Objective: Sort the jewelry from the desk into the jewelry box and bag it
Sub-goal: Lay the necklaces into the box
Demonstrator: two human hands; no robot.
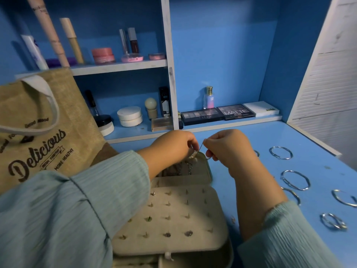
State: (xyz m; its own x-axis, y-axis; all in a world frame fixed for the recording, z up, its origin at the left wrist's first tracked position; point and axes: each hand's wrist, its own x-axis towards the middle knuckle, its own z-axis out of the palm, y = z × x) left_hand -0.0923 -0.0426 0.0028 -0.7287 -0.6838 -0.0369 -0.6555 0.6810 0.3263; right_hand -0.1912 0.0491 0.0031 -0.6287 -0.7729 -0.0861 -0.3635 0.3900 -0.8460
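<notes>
A beige jewelry box [208, 219] lies open on the blue desk, its near panel studded with several small earrings. Over its far lid, my left hand [172, 146] and my right hand [226, 147] each pinch an end of a thin silver chain [201, 147]. Other chains hang inside the lid [201, 176] below my hands. Several silver bangles [295, 179] lie on the desk to the right of the box. A burlap tote bag [38, 132] printed "Delicious" stands at the left, behind my left sleeve.
Shelves at the back carry cosmetics: jars, tubes, a perfume bottle [209, 97] and eyeshadow palettes [234, 112]. A white slatted panel [328, 74] closes off the right side. The blue desk surface [251, 136] shows behind my hands.
</notes>
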